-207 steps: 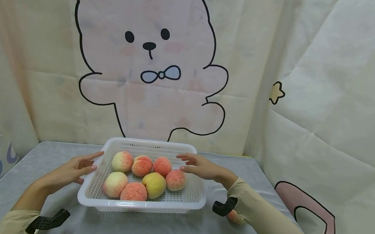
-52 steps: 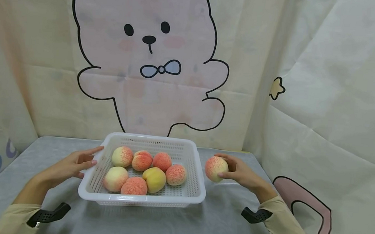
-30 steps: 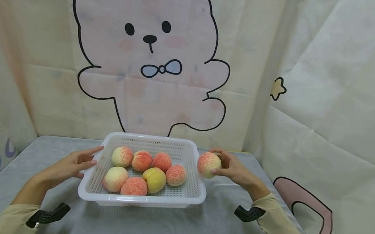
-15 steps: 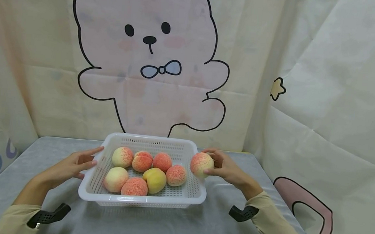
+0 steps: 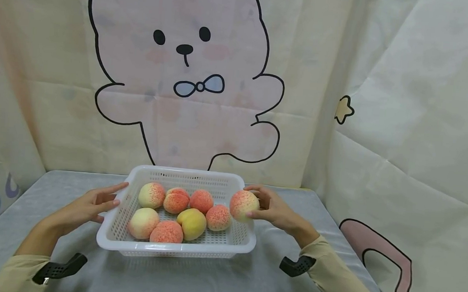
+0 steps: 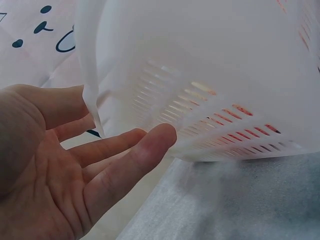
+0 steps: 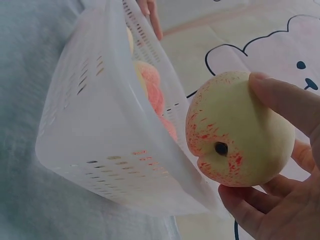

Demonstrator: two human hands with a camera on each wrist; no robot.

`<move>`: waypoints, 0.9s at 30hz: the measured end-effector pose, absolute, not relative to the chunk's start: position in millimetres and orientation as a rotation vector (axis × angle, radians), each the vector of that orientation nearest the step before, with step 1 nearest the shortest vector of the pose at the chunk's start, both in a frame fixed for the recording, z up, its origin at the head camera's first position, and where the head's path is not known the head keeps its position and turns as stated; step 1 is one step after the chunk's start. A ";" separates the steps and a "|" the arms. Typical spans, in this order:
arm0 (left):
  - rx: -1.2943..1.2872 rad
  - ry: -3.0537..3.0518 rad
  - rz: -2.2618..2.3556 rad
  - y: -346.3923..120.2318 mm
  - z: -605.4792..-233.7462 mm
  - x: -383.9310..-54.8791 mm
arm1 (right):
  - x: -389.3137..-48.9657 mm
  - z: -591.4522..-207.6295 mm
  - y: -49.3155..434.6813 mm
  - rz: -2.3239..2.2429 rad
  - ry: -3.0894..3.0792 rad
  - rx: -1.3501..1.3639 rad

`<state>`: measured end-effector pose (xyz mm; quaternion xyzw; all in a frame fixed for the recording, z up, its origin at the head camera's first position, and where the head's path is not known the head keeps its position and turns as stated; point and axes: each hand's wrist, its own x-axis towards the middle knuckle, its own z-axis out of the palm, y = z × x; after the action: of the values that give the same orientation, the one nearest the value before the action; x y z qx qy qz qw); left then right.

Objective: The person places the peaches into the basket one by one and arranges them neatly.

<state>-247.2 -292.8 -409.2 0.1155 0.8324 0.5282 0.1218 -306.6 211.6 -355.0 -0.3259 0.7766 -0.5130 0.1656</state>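
Observation:
In the head view my right hand (image 5: 272, 209) holds a pale yellow peach with red speckles (image 5: 244, 205) over the right rim of a white plastic basket (image 5: 178, 249). The right wrist view shows thumb and fingers on opposite sides of this peach (image 7: 240, 130), whose dark stem hole (image 7: 221, 148) faces the camera. Several red, pale and yellow peaches lie in the basket, among them a yellow one (image 5: 191, 224). My left hand (image 5: 87, 207) touches the basket's left rim, its fingers fairly straight; in the left wrist view the rim hides some fingertips of this hand (image 6: 75, 155).
The basket stands on a table with a grey cloth (image 5: 175, 282). Behind it hangs a pale curtain (image 5: 289, 168) with a printed cartoon animal, and more curtain closes in both sides. A black device (image 5: 296, 265) is strapped to each wrist.
My right hand first reached over the basket, then appeared at its right with a peach. It has since carried that peach left, over the rim. My left hand stays at the left rim.

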 end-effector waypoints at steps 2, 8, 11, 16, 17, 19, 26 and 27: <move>0.336 2.431 1.540 -292.7 -409.5 -247.1 | -306.6 -356.6 209.2 -1.465 2.200 -0.941; 0.337 2.441 1.536 -292.3 -409.9 -247.7 | -306.8 -361.2 202.0 -1.464 2.182 -0.959; 0.342 2.438 1.540 -292.7 -410.3 -248.0 | -306.5 -361.8 197.6 -1.456 2.185 -0.960; 0.348 2.440 1.542 -293.4 -410.3 -247.2 | -305.4 -360.4 189.7 -1.437 2.191 -0.951; 0.347 2.441 1.542 -293.4 -410.3 -247.0 | -305.2 -360.0 188.2 -1.435 2.189 -0.952; 0.343 2.446 1.540 -293.0 -410.1 -246.9 | -304.9 -359.6 185.3 -1.428 2.187 -0.957; 0.329 2.455 1.532 -291.2 -409.6 -246.7 | -302.8 -360.5 174.9 -1.396 2.180 -0.992; 0.326 2.452 1.533 -291.1 -409.6 -246.6 | -302.5 -361.1 173.3 -1.385 2.184 -0.994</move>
<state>-246.6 -291.1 -409.6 0.1113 0.8370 0.5232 0.1155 -302.5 173.3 -361.1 -0.3526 0.7748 -0.4912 0.1846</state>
